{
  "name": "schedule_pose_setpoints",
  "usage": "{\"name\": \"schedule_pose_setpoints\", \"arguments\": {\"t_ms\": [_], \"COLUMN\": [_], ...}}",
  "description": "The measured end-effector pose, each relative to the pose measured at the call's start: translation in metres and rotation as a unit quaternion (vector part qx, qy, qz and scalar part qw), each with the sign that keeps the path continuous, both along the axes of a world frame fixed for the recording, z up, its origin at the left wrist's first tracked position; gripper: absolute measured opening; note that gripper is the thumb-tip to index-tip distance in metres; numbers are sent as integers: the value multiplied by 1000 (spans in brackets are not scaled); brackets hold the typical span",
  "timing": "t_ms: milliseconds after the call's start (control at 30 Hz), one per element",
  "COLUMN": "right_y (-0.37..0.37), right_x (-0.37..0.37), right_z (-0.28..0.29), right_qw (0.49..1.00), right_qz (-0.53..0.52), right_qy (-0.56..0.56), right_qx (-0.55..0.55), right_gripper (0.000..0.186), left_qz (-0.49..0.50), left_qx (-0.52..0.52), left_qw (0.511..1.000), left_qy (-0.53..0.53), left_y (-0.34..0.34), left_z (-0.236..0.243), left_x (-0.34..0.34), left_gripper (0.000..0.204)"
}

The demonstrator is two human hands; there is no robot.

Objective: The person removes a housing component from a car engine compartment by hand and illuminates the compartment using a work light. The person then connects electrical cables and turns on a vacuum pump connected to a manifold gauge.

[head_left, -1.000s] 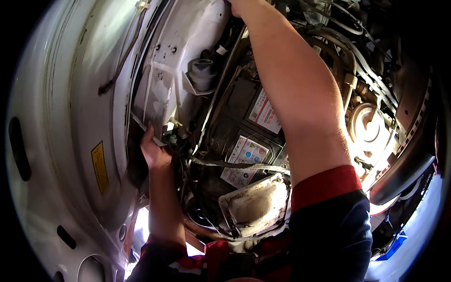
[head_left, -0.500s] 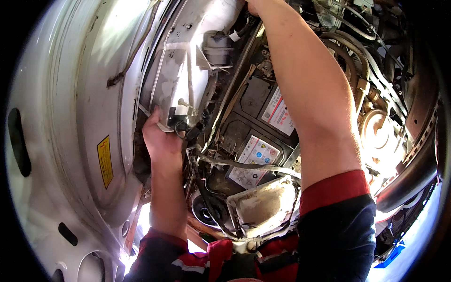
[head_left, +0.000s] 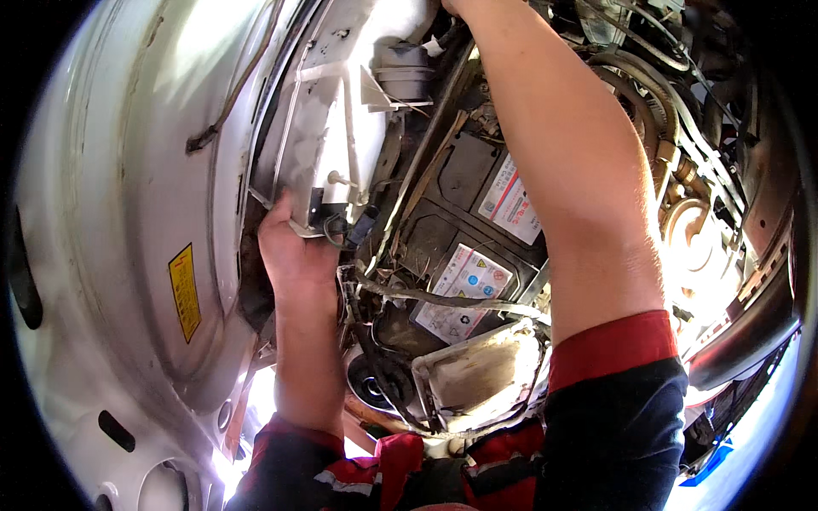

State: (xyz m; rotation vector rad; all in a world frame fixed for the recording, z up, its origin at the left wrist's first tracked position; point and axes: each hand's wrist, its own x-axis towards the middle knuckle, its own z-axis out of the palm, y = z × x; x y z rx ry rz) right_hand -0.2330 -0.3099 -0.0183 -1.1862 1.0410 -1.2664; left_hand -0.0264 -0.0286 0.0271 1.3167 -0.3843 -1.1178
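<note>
A long, pale housing [head_left: 341, 111] with a worn whitish surface lies along the gap beside the white body panel. My left hand [head_left: 294, 247] is closed around its near end, the thumb up along its side and the fingers hidden beneath. Next to that hand are a small black fitting and a dark connector [head_left: 365, 223] on a wire. A grey round cap-like part [head_left: 404, 72] stands on the housing farther up. My right arm reaches across to the far end, where only a bit of my right hand [head_left: 460, 7] shows at the upper edge; its fingers are out of sight.
Two dark batteries with white labels [head_left: 467, 294] sit to the right of the housing. A dirty pale cover [head_left: 477, 375] and a cable [head_left: 443, 298] lie nearer me. Hoses and pipes [head_left: 639, 94] crowd the far right. The white panel [head_left: 128, 255] curves along the left.
The housing has shifted slightly upward, tilting a little to the right, and the dark connector has moved right and up with it. My left hand keeps its grip; the view has turned slightly.
</note>
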Motion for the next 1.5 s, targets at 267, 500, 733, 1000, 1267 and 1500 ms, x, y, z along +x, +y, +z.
{"name": "schedule_pose_setpoints", "arguments": {"t_ms": [267, 500, 733, 1000, 1267, 1500], "right_y": [15, -18, -4, 23, 12, 13], "right_x": [-6, 10, 48, 23, 19, 23], "right_z": [12, -22, 22, 28, 4, 4], "right_qw": [998, 993, 950, 965, 975, 957], "right_qz": [0, -24, -129, -163, -89, -144], "right_qy": [-33, 104, 285, 62, -182, -225], "right_qx": [48, -54, 16, 194, 86, 112], "right_gripper": [55, 47, 64, 98, 53, 40], "left_qz": [-74, -92, -126, -117, -78, -100], "left_qx": [-86, 11, 20, 58, 22, 134], "left_qw": [980, 973, 874, 867, 935, 904], "left_qy": [-161, -213, -469, -482, -345, -394], "left_y": [25, 40, 56, 50, 46, 45], "left_z": [-10, -20, -17, -33, -40, -50], "left_x": [-3, 0, 2, 17, 11, 29], "left_gripper": [36, 37, 44, 40, 40, 37]}}
